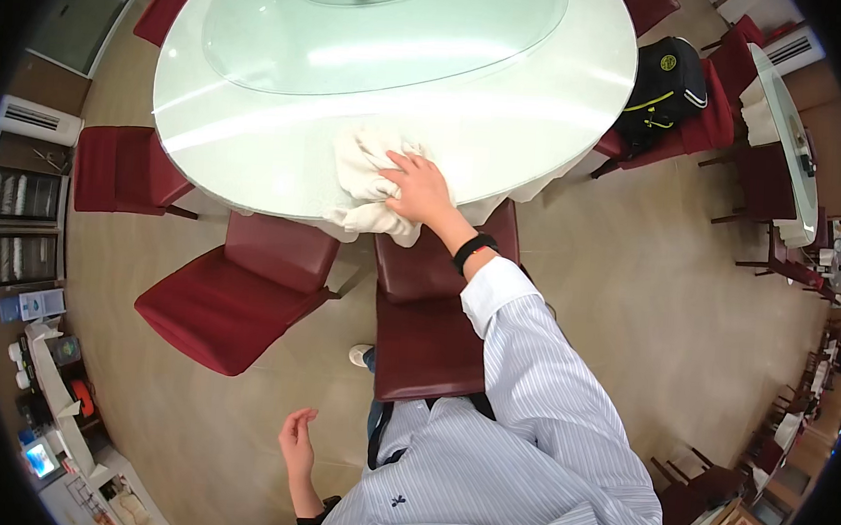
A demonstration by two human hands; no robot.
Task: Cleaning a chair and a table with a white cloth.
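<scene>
My right hand (423, 190) presses on a crumpled cream cloth (368, 169) at the near edge of a round glass-topped table (253, 158). The thumb and fingers are spread over the cloth, and part of it hangs past the rim. A dark band circles that wrist. Low on my left side, my left hand (298, 432) hangs in the air above the floor. Its fingers are slightly bent and hold nothing that I can see. Between me and the table stands a dark red leather-backed chair (430, 342).
A second red chair (245, 295) is angled to the left, another (119, 172) beyond it. A black backpack (666, 90) sits on a chair at the right. A glass turntable (404, 52) covers the table's middle. A counter (59, 377) runs along the far left.
</scene>
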